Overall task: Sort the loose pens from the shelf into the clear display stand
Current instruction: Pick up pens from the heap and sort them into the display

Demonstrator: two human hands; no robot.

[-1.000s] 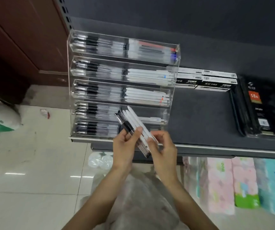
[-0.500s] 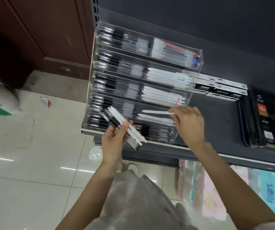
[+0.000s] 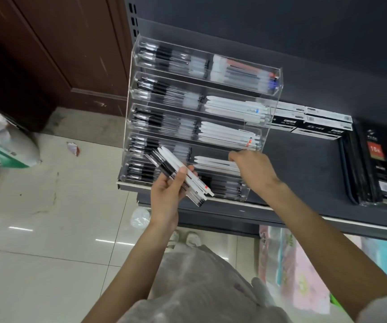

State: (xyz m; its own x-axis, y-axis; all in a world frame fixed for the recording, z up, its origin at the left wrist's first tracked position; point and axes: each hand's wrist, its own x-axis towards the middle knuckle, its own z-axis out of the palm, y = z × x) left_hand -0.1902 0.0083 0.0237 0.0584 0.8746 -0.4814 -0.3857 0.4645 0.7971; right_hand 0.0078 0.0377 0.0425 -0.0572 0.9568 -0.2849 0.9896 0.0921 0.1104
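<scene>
Pens (image 3: pixel 181 177), a loose bundle, sit clamped in the left hand (image 3: pixel 167 197); light, stiff, slippery, best pinched mid-barrel. Right hand (image 3: pixel 253 171) reaches into the clear display stand (image 3: pixel 274 106); its grip cannot be made out.

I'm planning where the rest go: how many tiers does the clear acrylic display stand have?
5 tiers on the clear acrylic display stand, stepped from top back through second, third, and fourth, where the right hand reaches, to bottom front.
</scene>
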